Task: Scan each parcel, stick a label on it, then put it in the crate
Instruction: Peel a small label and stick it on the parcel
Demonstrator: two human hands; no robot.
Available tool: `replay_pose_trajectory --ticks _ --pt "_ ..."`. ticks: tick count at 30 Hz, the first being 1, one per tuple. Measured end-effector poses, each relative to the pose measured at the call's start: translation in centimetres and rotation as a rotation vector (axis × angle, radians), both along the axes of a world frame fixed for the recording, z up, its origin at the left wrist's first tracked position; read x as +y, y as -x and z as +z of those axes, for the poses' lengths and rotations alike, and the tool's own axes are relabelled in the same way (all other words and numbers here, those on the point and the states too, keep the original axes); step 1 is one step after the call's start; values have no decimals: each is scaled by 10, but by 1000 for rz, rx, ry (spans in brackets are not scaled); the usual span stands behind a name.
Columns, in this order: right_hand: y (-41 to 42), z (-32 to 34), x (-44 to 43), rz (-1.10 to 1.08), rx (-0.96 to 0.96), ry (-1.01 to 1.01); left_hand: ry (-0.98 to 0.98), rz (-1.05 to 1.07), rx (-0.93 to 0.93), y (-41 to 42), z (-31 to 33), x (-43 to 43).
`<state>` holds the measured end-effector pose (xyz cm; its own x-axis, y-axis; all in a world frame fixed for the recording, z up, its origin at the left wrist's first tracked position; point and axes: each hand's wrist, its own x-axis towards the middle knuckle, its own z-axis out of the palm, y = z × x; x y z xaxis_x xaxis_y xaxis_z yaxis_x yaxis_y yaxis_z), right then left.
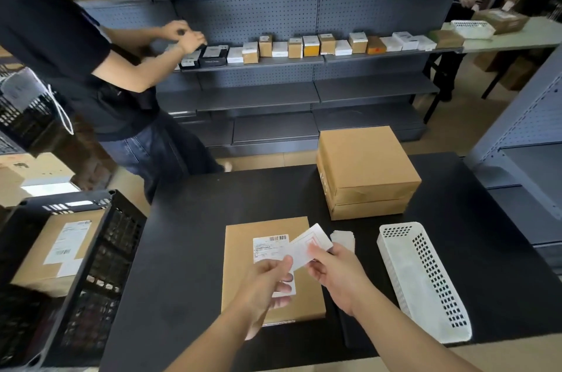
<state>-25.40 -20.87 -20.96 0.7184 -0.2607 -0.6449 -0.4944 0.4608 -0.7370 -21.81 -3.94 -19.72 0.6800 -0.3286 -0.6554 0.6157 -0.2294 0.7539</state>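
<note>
The bench point(188, 250) is black. The crate point(121, 238) stands off its left edge with one labelled parcel point(39, 268) inside. The stacked parcels point(365, 165) wait towards the far edge, and a white basket point(425, 280) lies along the right edge. The flat parcel point(243, 250) lies at the front edge, centre. You hold the label point(307, 245) just above it. Your left hand point(267, 283) pinches one end and your right hand point(337, 274) the other, fingers clamped on it.

Risk: if set down skewed, the label would likely cover the barcode sheet point(269, 245) or crease. The adhesive may also cling to your fingertips.

Brown parcel point(273, 253) with white barcoded label point(267, 248), black table point(188, 250), white perforated basket point(425, 280), black lattice crate point(100, 253), grey pegboard shelving point(273, 16)
</note>
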Motion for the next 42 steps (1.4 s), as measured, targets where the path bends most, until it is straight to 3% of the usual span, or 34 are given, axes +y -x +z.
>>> replay_pose_trajectory --ticks 5,9,20,24,30,36,42 --pt "15 -11 4 40 64 74 5 40 -52 -1 -15 -3" --pt "30 -31 -4 62 154 367 -136 -66 -135 1 -32 5" --pt "57 -89 -9 312 264 602 -364 -92 -127 18 -98 11" --pt "56 -96 -5 264 225 565 -333 -150 -174 18 -104 12" --pt "52 -105 -1 372 196 660 -324 -194 -213 19 -103 12" --pt "47 -106 6 533 168 803 -312 -286 -388 24 -91 3" --pt "45 -108 13 623 154 839 -228 -323 -404 27 -89 7"
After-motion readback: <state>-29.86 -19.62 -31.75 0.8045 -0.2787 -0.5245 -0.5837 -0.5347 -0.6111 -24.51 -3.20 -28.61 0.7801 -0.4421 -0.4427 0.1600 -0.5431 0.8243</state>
